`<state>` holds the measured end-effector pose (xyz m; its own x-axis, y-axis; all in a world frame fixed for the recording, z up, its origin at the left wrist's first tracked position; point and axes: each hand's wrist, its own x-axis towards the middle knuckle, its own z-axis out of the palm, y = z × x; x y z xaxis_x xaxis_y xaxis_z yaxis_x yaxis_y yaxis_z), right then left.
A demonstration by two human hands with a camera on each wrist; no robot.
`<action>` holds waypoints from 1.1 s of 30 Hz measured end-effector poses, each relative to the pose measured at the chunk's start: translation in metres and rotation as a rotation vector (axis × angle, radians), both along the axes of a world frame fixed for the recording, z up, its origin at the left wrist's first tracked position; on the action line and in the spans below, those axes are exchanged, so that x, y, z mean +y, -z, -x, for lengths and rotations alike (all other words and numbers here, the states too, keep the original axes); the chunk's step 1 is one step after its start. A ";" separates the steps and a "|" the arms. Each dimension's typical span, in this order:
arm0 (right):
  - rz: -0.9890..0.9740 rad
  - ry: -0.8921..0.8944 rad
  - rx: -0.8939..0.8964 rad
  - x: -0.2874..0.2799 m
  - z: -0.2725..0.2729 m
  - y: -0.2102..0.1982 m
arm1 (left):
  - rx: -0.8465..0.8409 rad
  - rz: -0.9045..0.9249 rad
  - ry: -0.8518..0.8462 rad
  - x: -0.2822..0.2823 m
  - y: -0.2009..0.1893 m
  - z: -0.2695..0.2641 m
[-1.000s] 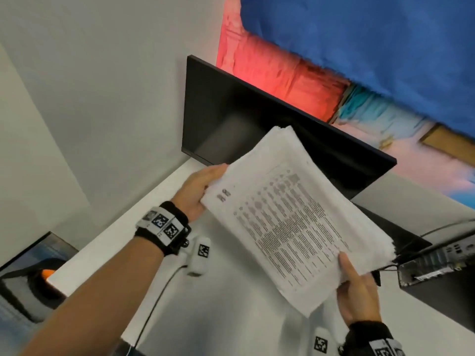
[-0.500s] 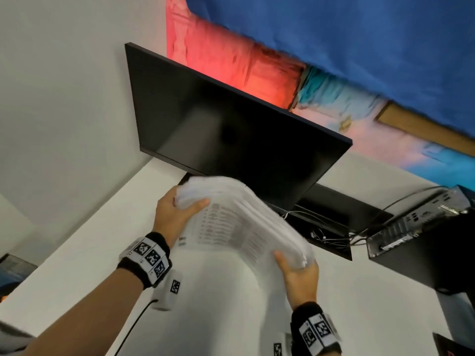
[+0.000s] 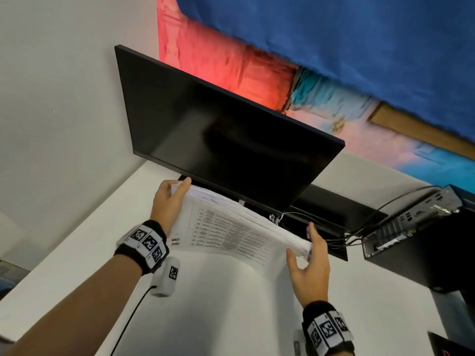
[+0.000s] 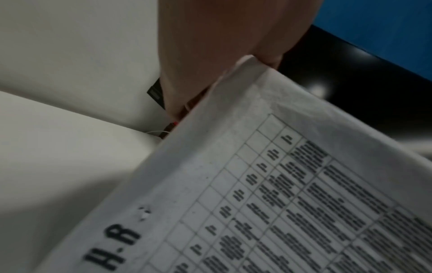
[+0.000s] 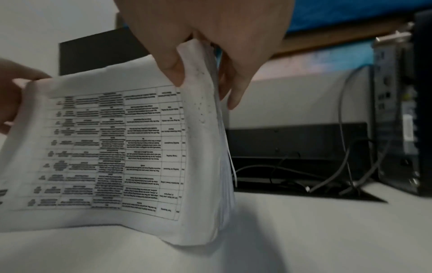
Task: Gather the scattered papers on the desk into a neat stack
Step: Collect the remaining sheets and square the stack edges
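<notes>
A thick stack of printed papers point(image 3: 231, 235) stands on its long edge on the white desk point(image 3: 231, 312), just in front of the monitor, with a printed table facing me. My left hand point(image 3: 177, 191) grips the stack's left end, thumb over the top corner. At the right end my right hand point(image 3: 302, 242) pinches the stack, thumb on the front sheet and fingers behind. The left wrist view shows the stack point(image 4: 257, 184) close up under my left hand point(image 4: 210, 46). The right wrist view shows my right hand point(image 5: 201, 77) holding the stack point(image 5: 117, 147), whose lower edge touches the desk.
A black monitor point(image 3: 231, 129) rises right behind the stack. Behind and to the right lie a black cable tray point(image 3: 334, 222) with loose cables point(image 5: 327, 181) and a small black computer point(image 3: 411, 222). A white wall borders the desk's left side.
The stack was held flat in the air; both hands have tipped it and lowered it until its edge rests on the desk by the monitor.
</notes>
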<state>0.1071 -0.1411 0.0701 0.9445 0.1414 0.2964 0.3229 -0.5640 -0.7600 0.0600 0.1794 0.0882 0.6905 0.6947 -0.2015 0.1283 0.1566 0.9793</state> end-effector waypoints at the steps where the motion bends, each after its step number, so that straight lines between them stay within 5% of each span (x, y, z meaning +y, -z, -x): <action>1: -0.102 0.011 0.120 -0.001 -0.004 0.000 | 0.008 -0.003 0.068 0.002 0.003 0.002; 5: -0.316 0.046 0.576 0.004 -0.023 0.011 | 0.064 -0.041 0.311 0.011 0.023 0.012; 8: -0.329 0.096 0.666 0.019 -0.026 0.018 | 0.068 -0.038 0.263 0.001 0.027 0.010; 14: -0.533 0.122 0.584 0.026 -0.026 0.007 | -0.006 0.036 0.023 0.000 0.029 0.003; 19: -0.503 0.137 0.623 0.022 -0.027 0.018 | 0.071 0.052 0.199 0.000 0.037 0.004; 33: -0.530 0.018 0.373 0.025 -0.024 -0.009 | -0.061 0.055 -0.005 -0.012 0.007 -0.010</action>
<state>0.1306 -0.1165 0.0794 0.9984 0.0494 -0.0273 -0.0231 -0.0847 -0.9961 0.0701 0.1672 0.0813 0.6995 0.6869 -0.1971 0.0682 0.2104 0.9752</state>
